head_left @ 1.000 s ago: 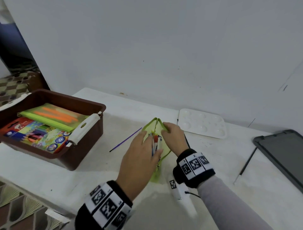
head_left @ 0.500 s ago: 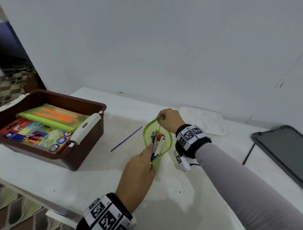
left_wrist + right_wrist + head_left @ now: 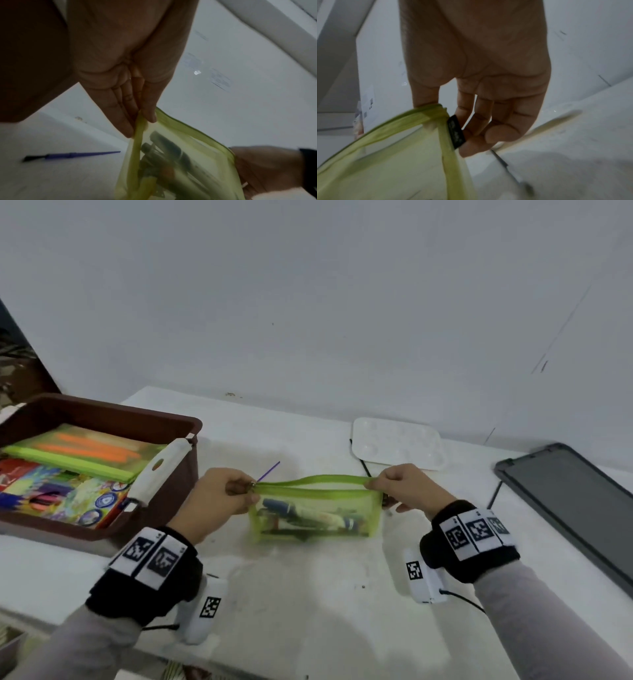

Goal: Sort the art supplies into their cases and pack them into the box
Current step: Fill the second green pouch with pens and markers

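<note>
- I read the green mesh pouch as stretched left to right between my hands, its long axis across the table and its bottom edge on or just above it; markers lie inside.
- My left hand pinches the zipper end; my right hand pinches the opposite corner.
- The brown box lies to my left, nearer the left hand.
- The left wrist view alone shows the whole purple paintbrush beyond the pouch; the right wrist view alone shows the black tag on the pouch's end seam.
</note>
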